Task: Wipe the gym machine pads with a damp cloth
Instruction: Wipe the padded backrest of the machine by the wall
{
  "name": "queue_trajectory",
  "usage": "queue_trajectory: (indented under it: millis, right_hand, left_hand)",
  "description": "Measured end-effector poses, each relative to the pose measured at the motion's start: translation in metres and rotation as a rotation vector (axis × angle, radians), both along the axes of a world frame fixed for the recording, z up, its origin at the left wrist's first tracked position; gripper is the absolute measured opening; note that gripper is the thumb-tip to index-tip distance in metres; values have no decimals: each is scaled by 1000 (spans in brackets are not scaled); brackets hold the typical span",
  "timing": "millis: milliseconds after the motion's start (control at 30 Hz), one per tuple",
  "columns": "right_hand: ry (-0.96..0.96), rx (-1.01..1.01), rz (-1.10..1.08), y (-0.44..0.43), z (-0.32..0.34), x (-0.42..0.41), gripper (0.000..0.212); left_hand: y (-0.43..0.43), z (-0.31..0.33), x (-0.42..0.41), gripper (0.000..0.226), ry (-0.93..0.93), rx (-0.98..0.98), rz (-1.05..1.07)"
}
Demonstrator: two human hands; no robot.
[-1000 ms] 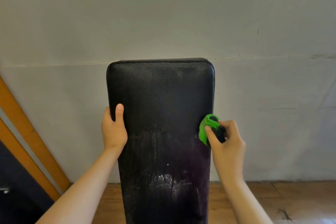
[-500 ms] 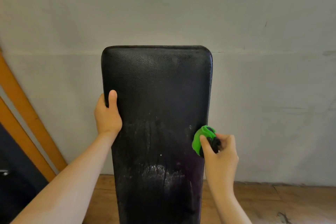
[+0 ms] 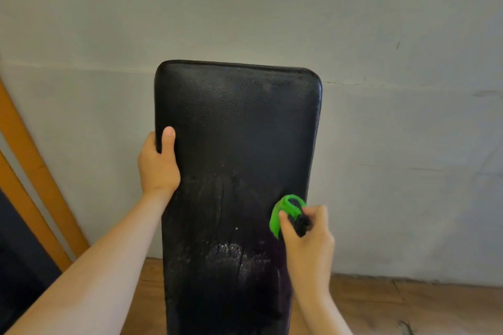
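Against the pad's right edge, my right hand pinches a bunched green-and-black cloth; my left hand grips its left edge, thumb in front. Behind the black pad are a pale wall and wood floor. Wet streaks shine on its lower half.

We see a plain indoor room used for exercise, likely a home gym. A black padded bench back stands before a bare grey wall; the floor is wood boards, and orange wooden slats lean at left.
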State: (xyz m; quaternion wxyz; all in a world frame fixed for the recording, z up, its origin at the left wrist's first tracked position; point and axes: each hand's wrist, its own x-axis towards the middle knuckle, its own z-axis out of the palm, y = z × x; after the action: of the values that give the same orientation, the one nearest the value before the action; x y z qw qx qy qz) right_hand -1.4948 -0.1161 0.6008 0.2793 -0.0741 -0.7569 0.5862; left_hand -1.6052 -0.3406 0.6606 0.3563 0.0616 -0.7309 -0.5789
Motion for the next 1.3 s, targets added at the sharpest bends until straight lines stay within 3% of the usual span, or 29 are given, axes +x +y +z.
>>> queue_trajectory:
  millis: [133,400,700,1067,1300]
  right_hand:
    - [-32,42,5,4,-7,3,26]
    - [153,156,-30,4,60,-26,26]
    - [-54,293,38,-8,-10,-1,35]
    - [157,237,-11,-8,54,-28,26]
    - [-3,342,75,-24,4,-13,32]
  left_hand:
    - [2,0,2,46,13,-12,7]
    - [-1,-2,0,37,4,5,13]
    - [-1,-1,-2,33,24,-34,33]
    - [-2,-3,-2,37,38,-13,24]
    - [-2,-2,-2,36,47,-25,32]
